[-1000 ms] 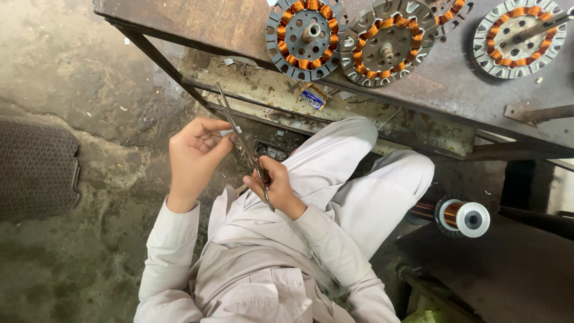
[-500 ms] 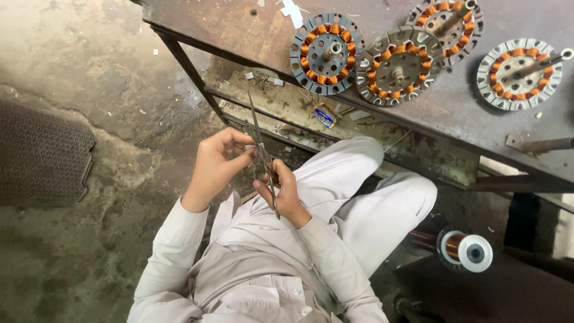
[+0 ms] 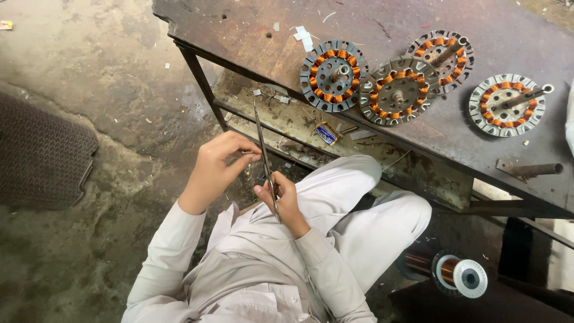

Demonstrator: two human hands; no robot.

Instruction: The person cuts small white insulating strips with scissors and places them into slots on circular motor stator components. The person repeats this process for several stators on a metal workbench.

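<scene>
Four wound stators sit on the rusty metal workbench; the nearest is the stator at the left of the row, well apart from the hands. A spool of copper wire stands on the floor by the person's knee. Seated below the bench, the person works a long thin metal strip, seemingly trimming or shaping it. The right hand is closed around its lower end, and the left hand pinches at its middle with curled fingertips. Next, I'd judge, a steady grip and fine finger control are needed along the strip.
</scene>
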